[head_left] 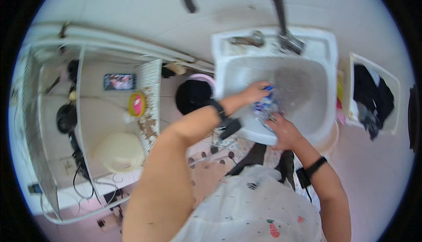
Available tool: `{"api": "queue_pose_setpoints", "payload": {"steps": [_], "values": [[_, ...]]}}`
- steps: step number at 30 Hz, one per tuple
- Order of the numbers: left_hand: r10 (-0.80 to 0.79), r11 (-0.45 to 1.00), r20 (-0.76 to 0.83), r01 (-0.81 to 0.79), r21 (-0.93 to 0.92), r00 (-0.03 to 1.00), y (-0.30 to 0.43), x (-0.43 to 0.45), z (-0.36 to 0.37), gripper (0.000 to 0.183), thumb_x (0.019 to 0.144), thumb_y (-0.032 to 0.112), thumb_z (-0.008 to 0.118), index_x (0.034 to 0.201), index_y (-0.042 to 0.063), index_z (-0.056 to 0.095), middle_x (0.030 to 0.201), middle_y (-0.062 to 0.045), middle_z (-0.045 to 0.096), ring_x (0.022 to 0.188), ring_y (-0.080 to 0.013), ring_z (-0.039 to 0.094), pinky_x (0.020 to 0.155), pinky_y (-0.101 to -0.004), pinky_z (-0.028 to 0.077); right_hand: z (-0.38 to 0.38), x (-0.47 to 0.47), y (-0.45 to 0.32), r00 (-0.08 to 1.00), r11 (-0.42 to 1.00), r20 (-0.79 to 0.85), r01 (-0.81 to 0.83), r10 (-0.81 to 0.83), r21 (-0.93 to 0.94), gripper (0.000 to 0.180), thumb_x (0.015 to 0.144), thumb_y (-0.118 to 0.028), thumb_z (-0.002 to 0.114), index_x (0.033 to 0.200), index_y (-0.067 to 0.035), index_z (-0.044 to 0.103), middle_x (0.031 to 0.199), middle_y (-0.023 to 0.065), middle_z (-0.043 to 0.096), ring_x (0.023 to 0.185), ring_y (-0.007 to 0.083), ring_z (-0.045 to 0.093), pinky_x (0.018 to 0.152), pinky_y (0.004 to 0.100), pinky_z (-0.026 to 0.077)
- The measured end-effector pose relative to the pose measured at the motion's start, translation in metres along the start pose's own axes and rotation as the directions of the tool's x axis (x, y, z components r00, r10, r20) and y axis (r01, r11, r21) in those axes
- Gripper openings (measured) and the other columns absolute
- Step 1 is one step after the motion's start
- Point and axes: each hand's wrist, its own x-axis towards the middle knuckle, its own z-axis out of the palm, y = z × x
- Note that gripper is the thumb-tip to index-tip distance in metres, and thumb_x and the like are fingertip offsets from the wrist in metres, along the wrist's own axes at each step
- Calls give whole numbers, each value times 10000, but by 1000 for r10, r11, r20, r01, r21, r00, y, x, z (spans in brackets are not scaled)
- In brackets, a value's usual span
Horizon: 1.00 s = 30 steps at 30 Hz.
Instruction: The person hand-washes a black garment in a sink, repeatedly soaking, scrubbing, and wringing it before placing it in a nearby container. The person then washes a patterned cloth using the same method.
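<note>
A wet, blue-and-white patterned cloth [263,106] lies bunched in the white washbasin [221,87], towards its near left side. My left hand [254,93] grips the upper end of the cloth, the fingers curled around it. At the lower end, close to the front rim, my right hand [286,130] has its thumb and fingers on the fabric. Murky water [293,88] stands in the bowl to the right of the cloth. Over the back of the basin arches a metal faucet [281,9].
A white wire rack [84,110] on the left bears a phone [119,81], a yellow dish [136,104] with a pink item, and a pale basin [120,151]. Beside the sink stands a black bucket [194,96]. Dark clothes [374,92] fill a white basket [394,123] at right.
</note>
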Motion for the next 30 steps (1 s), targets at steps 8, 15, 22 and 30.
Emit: {"api": "queue_pose_setpoints", "payload": {"steps": [8, 15, 22, 30], "values": [[228, 557, -145, -7, 830, 963, 5, -6, 50, 312, 830, 275, 557, 1057, 62, 533, 1113, -217, 499, 896, -326, 575, 768, -459, 443, 6, -1, 7, 995, 999, -80, 52, -51, 6, 834, 427, -251, 788, 1178, -52, 485, 1213, 241, 395, 1014, 391, 501, 866, 398, 446], [-41, 721, -71, 78, 689, 997, -18, 67, 6, 299, 843, 226, 496, 1057, 25, 556, 956, -227, 600, 913, -352, 591, 799, -420, 456, 12, -2, 10, 993, 998, -98, 61, -63, -20, 836, 421, -240, 781, 1185, -78, 481, 1209, 236, 396, 944, 382, 538, 810, 393, 468], [-26, 947, 103, -8, 320, 994, 5, -29, 8, 326, 853, 214, 533, 1137, 56, 506, 1070, -135, 537, 935, -252, 546, 839, -340, 426, 5, -3, 5, 999, 999, -35, 11, -12, -33, 788, 441, -251, 783, 1156, -91, 493, 1129, 200, 421, 936, 358, 539, 799, 391, 474], [-80, 602, -177, 189, 776, 981, -9, 43, 41, 284, 832, 267, 559, 1053, 92, 528, 1023, -199, 564, 947, -372, 552, 788, -452, 454, 2, -1, 7, 1000, 1000, -14, 15, -15, -4, 771, 446, -248, 786, 1141, -82, 495, 1110, 190, 426, 993, 348, 511, 824, 383, 461]]}}
